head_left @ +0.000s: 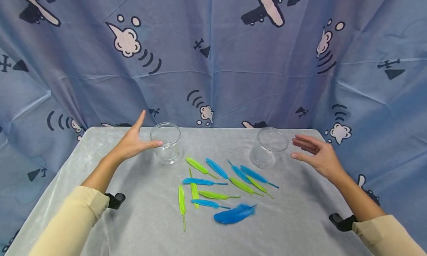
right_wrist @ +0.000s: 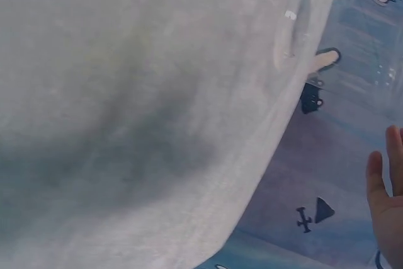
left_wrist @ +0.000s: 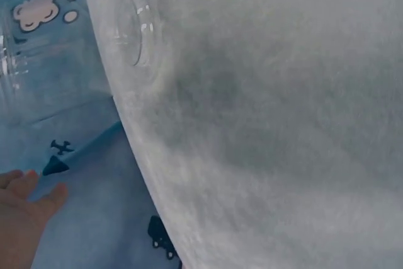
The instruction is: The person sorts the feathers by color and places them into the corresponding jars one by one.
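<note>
My left hand (head_left: 131,141) is beside a clear, round, open-topped container (head_left: 169,156), fingers spread. Its thumb overlaps the container in the head view, but the left wrist view shows a gap between that hand (left_wrist: 24,218) and the container (left_wrist: 138,29). Just right of a second clear container (head_left: 265,156), my right hand (head_left: 318,156) hovers with fingers extended, holding nothing. Between and in front of the containers lie several green feathers (head_left: 181,200) and slim blue feathers (head_left: 200,181). A fluffier blue feather (head_left: 234,214) lies nearest the front.
A light grey cloth covers the table (head_left: 160,226). Behind its far edge hangs a blue curtain (head_left: 233,63) printed with planes and clouds. Black straps with mounts (head_left: 115,201) are on both wrists.
</note>
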`<state>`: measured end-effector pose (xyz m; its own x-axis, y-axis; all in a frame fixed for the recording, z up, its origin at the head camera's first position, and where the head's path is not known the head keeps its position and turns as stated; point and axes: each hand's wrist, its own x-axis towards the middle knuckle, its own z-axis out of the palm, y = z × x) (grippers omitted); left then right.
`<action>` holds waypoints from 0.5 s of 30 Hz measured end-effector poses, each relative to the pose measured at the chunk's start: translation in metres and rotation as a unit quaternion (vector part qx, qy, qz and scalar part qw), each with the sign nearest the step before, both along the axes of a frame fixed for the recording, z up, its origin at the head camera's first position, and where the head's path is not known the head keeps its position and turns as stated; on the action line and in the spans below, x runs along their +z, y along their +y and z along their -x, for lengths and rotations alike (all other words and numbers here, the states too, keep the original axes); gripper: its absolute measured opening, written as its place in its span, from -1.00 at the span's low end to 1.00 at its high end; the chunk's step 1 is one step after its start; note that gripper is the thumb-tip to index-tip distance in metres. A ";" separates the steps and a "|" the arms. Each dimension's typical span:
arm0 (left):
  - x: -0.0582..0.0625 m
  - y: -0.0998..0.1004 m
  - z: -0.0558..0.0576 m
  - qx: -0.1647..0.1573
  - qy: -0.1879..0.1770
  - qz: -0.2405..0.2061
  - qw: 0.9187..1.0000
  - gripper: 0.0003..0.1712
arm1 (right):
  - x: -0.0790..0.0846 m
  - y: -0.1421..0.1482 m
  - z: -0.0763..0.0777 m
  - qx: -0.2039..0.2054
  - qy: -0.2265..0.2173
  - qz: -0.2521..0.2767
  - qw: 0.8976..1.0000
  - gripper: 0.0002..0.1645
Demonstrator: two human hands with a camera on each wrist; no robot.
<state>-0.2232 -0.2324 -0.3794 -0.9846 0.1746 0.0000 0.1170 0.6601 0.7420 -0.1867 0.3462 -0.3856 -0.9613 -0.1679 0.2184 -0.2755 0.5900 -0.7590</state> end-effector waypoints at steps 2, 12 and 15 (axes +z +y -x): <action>-0.004 0.002 0.002 -0.007 -0.005 -0.004 1.000 0.49 | -0.005 0.001 -0.001 -0.001 0.002 0.021 1.000 -0.27; -0.017 0.012 0.006 -0.018 0.004 -0.035 0.999 0.49 | -0.023 -0.001 -0.004 0.019 -0.036 0.012 0.999 -0.42; -0.020 0.015 0.006 -0.020 0.001 -0.046 0.999 0.49 | -0.028 -0.004 -0.004 0.035 -0.050 0.002 0.998 -0.46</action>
<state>-0.2294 -0.2171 -0.3996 -0.9769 0.2130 0.0190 0.1428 0.5835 0.7995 -0.1827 0.3423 -0.4137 -0.9643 -0.2341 0.1236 -0.2389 0.5689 -0.7869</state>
